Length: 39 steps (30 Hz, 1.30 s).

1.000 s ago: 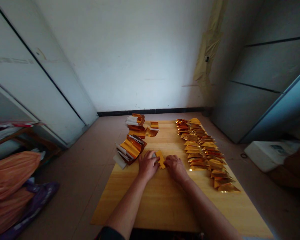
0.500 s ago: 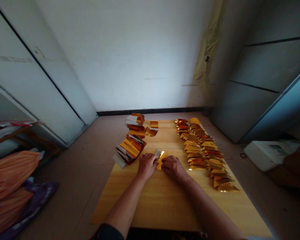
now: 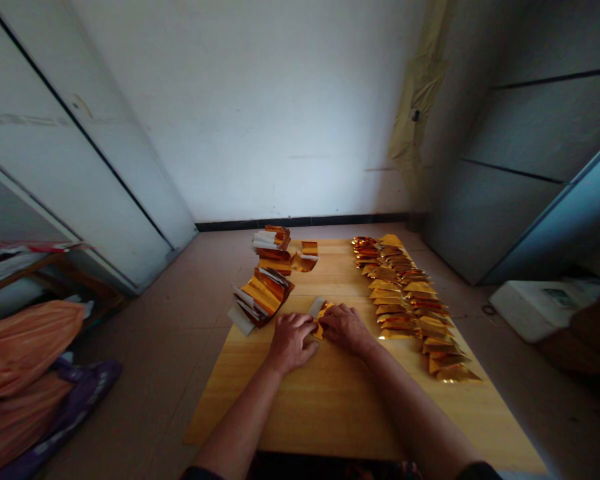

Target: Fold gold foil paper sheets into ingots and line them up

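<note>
Both hands work at one small sheet of gold foil paper [image 3: 323,307] in the middle of the wooden table, its pale underside showing at the upper left corner. My left hand [image 3: 292,341] presses the sheet's left side with bent fingers, the thumb lower down near the wood. My right hand [image 3: 347,327] pinches the right side, its fingers covering much of the foil. To the left lies a curled stack of gold foil sheets [image 3: 266,292]. On the right, rows of folded gold foil pieces [image 3: 391,307] overlap one another.
More foil sheets [image 3: 273,239] and loose foil pieces [image 3: 305,263] lie at the table's far left. The wooden table [image 3: 330,407] stands before a white wall [image 3: 280,133]. Orange and purple bags [image 3: 30,347] are on the floor at left, a white box [image 3: 527,310] at right.
My right hand has shifted slightly left and up over the foil, covering more of it. My left hand has dropped a little lower, its thumb now apart from its fingers.
</note>
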Each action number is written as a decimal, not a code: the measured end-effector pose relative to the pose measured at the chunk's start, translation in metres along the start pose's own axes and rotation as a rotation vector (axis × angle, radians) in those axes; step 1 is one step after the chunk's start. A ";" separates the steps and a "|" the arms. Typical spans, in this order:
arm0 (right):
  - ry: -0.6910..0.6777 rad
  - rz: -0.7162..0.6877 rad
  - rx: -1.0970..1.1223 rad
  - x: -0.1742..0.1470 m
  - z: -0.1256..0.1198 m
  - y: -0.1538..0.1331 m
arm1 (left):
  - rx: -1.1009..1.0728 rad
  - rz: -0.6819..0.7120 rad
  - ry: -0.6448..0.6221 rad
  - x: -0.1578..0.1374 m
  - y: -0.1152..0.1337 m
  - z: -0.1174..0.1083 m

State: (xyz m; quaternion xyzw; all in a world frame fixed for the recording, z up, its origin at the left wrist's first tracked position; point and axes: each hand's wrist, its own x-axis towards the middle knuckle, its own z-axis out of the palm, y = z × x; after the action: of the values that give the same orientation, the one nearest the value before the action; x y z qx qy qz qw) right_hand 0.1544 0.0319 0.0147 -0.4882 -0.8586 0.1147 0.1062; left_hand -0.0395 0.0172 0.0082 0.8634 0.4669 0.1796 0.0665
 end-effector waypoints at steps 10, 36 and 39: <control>-0.044 -0.039 0.083 -0.003 -0.011 0.004 | 0.057 -0.002 0.067 0.005 0.002 0.004; 0.204 0.207 0.015 0.007 0.017 -0.015 | -0.094 -0.017 -0.037 -0.006 -0.012 0.000; 0.214 0.228 0.012 0.009 0.018 -0.016 | -0.116 -0.046 -0.009 -0.005 -0.008 0.000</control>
State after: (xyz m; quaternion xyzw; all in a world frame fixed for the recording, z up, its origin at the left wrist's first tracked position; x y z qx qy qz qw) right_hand 0.1313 0.0299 0.0028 -0.5913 -0.7807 0.0784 0.1862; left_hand -0.0484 0.0179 0.0046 0.8479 0.4751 0.2008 0.1227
